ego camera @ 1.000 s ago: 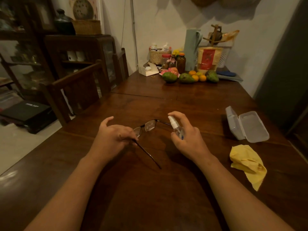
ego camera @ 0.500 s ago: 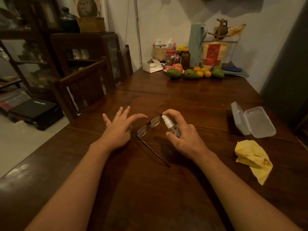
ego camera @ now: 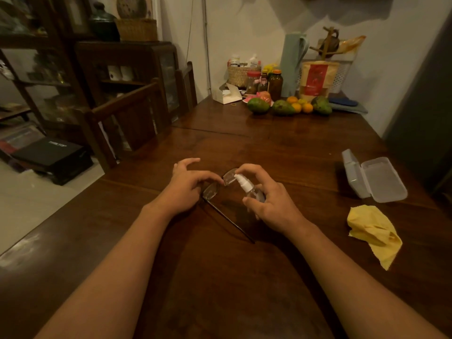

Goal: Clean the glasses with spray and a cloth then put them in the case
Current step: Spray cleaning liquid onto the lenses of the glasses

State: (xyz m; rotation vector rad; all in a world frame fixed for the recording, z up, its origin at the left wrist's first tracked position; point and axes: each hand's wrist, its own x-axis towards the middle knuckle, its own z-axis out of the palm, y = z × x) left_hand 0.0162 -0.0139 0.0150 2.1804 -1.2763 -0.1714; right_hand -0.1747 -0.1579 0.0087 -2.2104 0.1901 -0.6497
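The dark-framed glasses [ego camera: 212, 190] lie on the wooden table [ego camera: 281, 148], one temple arm stretching toward me. My left hand [ego camera: 186, 185] rests over their left side, its fingertips pinching the frame at the bridge. In my right hand [ego camera: 270, 200] is a small clear spray bottle [ego camera: 247, 187] with a white nozzle; my index finger lies on top of the nozzle, which points at the far lens. A clear plastic case [ego camera: 376, 179] lies open at the right. In front of it sits a crumpled yellow cloth [ego camera: 371, 231].
Fruit [ego camera: 283, 107], jars, a basket, a white box and a tall green jug [ego camera: 292, 64] crowd the table's far end by the wall. Wooden chairs [ego camera: 129, 113] stand along the left edge, with a dark cabinet behind them.
My left hand let go of the glasses and spread its fingers, then closed again on the frame at the bridge. The spray bottle moved closer to the lenses.
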